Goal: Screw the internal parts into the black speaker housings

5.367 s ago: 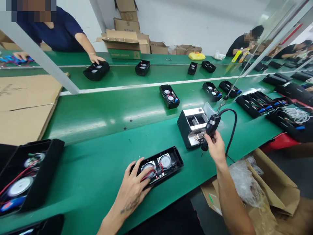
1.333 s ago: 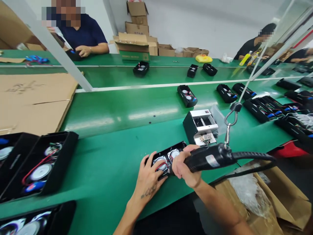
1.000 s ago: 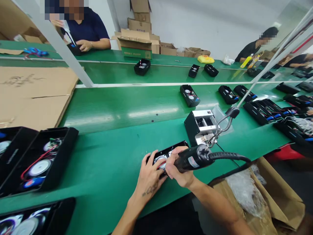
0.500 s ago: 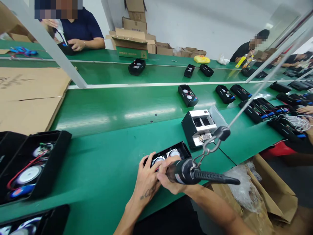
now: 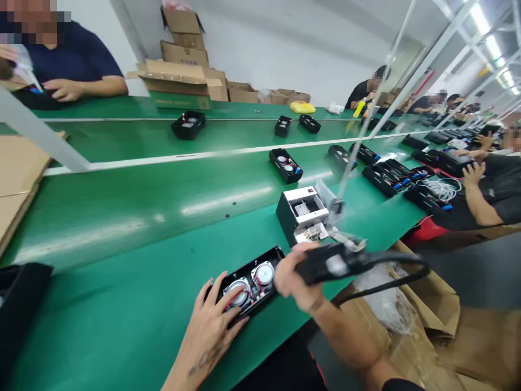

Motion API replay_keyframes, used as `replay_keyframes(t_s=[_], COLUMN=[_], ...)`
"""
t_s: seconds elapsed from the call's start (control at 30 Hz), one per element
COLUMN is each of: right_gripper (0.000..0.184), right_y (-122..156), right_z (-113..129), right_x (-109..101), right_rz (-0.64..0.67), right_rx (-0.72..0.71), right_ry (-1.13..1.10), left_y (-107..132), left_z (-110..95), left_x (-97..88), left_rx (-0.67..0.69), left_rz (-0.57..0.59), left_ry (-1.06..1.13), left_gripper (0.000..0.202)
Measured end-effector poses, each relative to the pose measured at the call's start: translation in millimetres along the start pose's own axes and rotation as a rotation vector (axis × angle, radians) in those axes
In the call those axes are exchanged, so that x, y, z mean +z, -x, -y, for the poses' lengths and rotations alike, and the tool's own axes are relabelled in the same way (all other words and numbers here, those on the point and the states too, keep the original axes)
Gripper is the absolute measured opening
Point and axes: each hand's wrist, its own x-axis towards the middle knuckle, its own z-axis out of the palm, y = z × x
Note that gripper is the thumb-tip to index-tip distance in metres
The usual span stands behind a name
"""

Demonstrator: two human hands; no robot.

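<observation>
A black speaker housing lies on the green bench in front of me. Two round speaker drivers with red and black wires sit inside it. My left hand grips its left end, fingers over the far wall and thumb along the near side. My right hand is wrapped round a black electric screwdriver, held to the right of the drivers. The tool's tip is hidden by the hand. A cord trails from its rear. Just beyond stands a black-and-white screw feeder.
More black housings lie along the green surface. A hanging rod comes down beside the screwdriver. Cardboard and plastic fill the floor area at right. Cartons stand at the back; co-workers sit at far left and right.
My right hand has drawn the screwdriver rightward, away from my left hand, uncovering the drivers. My left hand still holds the housing. The view has turned to the right.
</observation>
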Motion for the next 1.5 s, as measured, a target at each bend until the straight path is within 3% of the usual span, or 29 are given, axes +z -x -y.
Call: replay_keyframes(t_s=[0.1,0.2,0.4,0.53,0.67,0.8,0.9,1.0,1.4,1.5], right_gripper=[0.039,0.043,0.038,0.039,0.039,0.035,0.032,0.033,0.031,0.028], right_y=[-46,-79,-88,-74,-38,-3,6,6,12,20], right_z=[-4,-19,-38,-30,-20,-16,-17,-20,-33,-38], right_x=[-51,-85,-91,-93,-79,-44,-20,-6,0,0], right_rz=[-0.339,-0.456,-0.353,-0.146,-0.014,-0.027,0.013,0.051,0.109,0.13], right_rx=[-0.106,-0.12,-0.029,0.132,0.203,0.078,-0.016,-0.011,0.013,0.044], right_ry=[-0.051,0.067,0.131,0.068,-0.205,-0.426,-0.478,-0.483,-0.452,-0.328], left_y=[5,-6,-41,-47,-50,-55,-55,-53,-52,-51], left_z=[5,-6,-42,-52,-59,-61,-60,-60,-61,-61], left_x=[-17.2,-27.3,-10.3,-2.0,-2.6,-3.2,-2.4,-1.2,-0.2,-1.0], left_rx=[0.063,0.076,0.02,-0.026,-0.066,-0.082,-0.095,-0.105,-0.104,-0.1], left_rz=[-0.036,-0.135,-0.081,0.01,0.062,0.033,0.024,0.035,0.031,0.052], left_ry=[-0.02,-0.021,-0.074,-0.167,-0.172,-0.155,-0.135,-0.127,-0.133,-0.113], left_gripper=[0.005,0.012,0.021,0.03,0.022,0.022,0.024,0.024,0.023,0.023])
